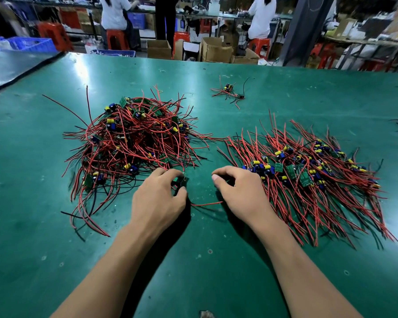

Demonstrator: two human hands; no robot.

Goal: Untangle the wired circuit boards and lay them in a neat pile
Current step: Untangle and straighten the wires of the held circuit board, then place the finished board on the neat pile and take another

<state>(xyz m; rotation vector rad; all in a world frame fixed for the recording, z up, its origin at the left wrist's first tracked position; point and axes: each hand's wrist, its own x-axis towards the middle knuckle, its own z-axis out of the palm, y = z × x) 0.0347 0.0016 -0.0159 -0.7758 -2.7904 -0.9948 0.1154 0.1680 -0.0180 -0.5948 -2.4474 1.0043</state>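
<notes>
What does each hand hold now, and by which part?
The left hand pinches one small circuit board at its edges, between thumb and fingers. The right hand is curled; whether it holds the red wire cannot be told.

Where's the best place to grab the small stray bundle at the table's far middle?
Probably pinch the stray bundle by its board, where the yellow components stand up, coming from above: the red and black wires splay loosely outward all round and offer no firm hold.
</notes>
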